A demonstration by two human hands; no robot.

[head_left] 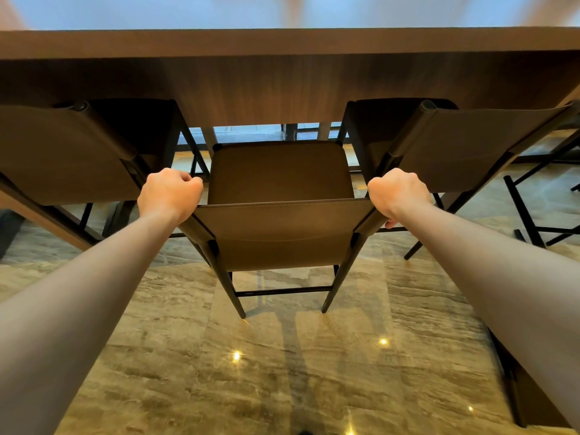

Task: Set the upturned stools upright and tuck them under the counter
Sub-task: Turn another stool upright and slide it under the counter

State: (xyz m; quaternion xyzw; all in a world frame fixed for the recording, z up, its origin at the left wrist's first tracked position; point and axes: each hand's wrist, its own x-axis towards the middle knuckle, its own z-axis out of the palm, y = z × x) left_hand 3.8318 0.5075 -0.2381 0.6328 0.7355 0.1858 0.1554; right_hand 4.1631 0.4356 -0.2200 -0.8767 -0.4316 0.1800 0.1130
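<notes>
While the middle stool (pixel 280 196) stands upright on the marble floor (pixel 282 356), its seat partly beneath the counter (pixel 282 86), the left hand (pixel 169 193) grips its left backrest post. Right hand (pixel 398 193) grips the right post. Neighbouring stools (pixel 72 152) flank it, tucked under.

Brown stool (pixel 279 174) on black legs, dark wood-grain counter (pixel 282 86), floor (pixel 282 372) — veined beige-grey marble

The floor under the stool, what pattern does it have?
The floor is shiny beige-brown stone tile with wavy streaks, like marble. The head view shows it best.
</notes>
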